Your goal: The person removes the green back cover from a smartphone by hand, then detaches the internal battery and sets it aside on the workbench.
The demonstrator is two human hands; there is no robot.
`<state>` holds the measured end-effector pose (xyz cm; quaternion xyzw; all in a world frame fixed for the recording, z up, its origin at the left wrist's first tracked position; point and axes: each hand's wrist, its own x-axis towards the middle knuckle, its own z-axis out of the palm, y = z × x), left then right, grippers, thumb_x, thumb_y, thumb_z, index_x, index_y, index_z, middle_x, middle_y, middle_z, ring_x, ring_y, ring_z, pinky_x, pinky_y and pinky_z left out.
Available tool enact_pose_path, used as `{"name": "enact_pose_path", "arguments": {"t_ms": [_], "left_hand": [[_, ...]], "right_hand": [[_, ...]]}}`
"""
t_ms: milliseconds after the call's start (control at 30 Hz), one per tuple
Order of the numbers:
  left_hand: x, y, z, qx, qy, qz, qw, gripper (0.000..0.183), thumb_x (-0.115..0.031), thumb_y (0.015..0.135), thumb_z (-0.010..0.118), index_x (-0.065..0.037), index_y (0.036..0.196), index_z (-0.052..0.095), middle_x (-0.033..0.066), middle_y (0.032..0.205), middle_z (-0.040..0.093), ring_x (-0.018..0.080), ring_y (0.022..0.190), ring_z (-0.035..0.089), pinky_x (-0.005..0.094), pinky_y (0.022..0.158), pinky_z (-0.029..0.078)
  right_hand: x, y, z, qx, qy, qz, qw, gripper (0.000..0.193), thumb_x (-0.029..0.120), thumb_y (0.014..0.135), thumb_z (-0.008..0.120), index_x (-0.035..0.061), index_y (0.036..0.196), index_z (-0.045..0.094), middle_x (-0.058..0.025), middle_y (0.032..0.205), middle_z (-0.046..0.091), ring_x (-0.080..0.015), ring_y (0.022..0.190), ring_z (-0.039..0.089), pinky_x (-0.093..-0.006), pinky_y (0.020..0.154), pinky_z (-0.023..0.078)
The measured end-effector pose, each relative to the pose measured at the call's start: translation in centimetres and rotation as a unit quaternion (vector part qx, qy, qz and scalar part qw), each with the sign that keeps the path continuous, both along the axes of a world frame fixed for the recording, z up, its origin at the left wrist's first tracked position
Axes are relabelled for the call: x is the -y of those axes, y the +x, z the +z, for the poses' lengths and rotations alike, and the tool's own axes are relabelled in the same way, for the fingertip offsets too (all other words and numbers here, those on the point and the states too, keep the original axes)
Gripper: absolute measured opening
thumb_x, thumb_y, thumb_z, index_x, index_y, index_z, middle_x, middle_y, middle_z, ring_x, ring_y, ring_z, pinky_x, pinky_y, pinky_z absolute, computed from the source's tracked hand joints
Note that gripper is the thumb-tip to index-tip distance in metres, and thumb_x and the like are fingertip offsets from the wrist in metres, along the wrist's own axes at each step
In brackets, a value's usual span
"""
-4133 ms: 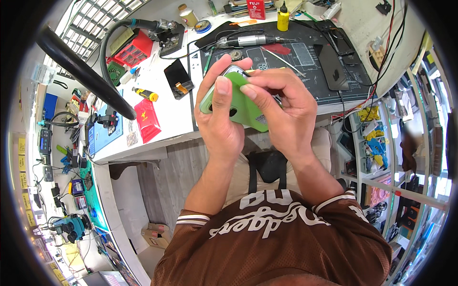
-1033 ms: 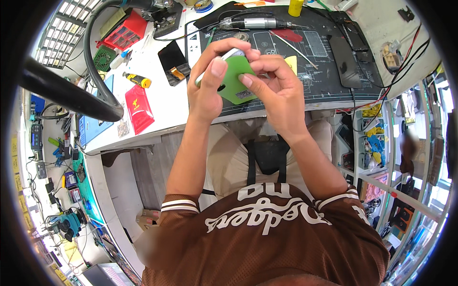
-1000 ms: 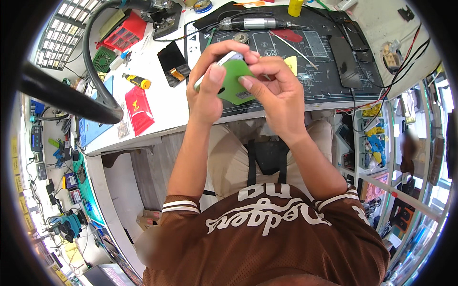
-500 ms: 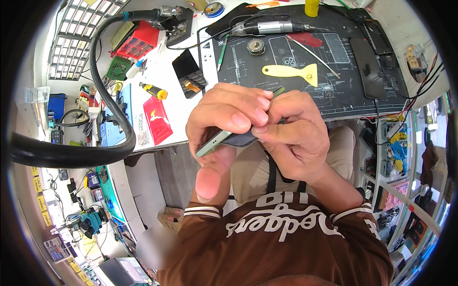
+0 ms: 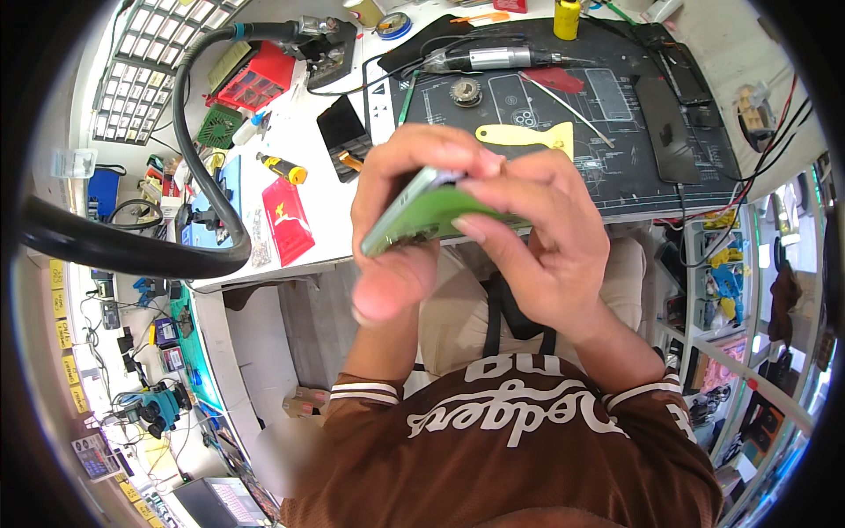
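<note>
Phone: the phone (image 5: 393, 217) was up in both hands, tilted, over the near edge of the table (image 5: 330, 220); its green back (image 5: 431, 216) stood partly away from the frame along the upper edge.
Left hand: the left hand (image 5: 374, 195) was closed around the phone, its fingers bent over the far side, its thumb below and blurred.
Right hand: the right hand (image 5: 563, 238) had thumb and forefinger slightly parted, with the green back between them; how firmly they pressed, I could not tell.
Mat: on the dark mat (image 5: 629, 180), beyond the hands, lay a yellow scraper (image 5: 528, 136), a white stick (image 5: 568, 107) and a round metal piece (image 5: 466, 91); a dark phone (image 5: 666, 132) lay to the right.
Left of the mat: a black screen (image 5: 341, 128) lay near a red packet (image 5: 289, 222).
</note>
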<state>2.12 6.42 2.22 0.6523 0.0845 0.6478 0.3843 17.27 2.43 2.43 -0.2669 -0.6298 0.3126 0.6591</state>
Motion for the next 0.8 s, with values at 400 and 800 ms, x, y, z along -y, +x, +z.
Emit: {"name": "enact_pose_path", "arguments": {"t_ms": [400, 800], "left_hand": [[-2.8, -0.1, -0.9, -0.118, -0.202, 0.080, 0.969, 0.114, -0.099, 0.085, 0.022, -0.002, 0.130, 0.064, 0.0085, 0.115, 0.069, 0.0163, 0.104, 0.068, 0.0316, 0.091, 0.056], [-3.4, -0.5, -1.0, -0.157, -0.196, 0.038, 0.967, 0.126, -0.104, 0.075, 0.021, 0.003, 0.128, 0.061, 0.0105, 0.120, 0.067, 0.0186, 0.106, 0.068, 0.0343, 0.094, 0.056]], "right_hand": [[-5.8, -0.7, -1.7, -0.118, -0.227, 0.089, 0.963, 0.024, 0.010, 0.086, 0.088, 0.0056, 0.108, 0.078, 0.0013, 0.105, 0.054, -0.0066, 0.088, 0.054, -0.0252, 0.076, 0.053], [-5.8, 0.8, -2.6, -0.080, -0.166, 0.096, 0.978, 0.017, 0.007, 0.087, 0.085, 0.0053, 0.101, 0.078, 0.0020, 0.103, 0.054, -0.0099, 0.093, 0.056, -0.0272, 0.083, 0.051]]}}
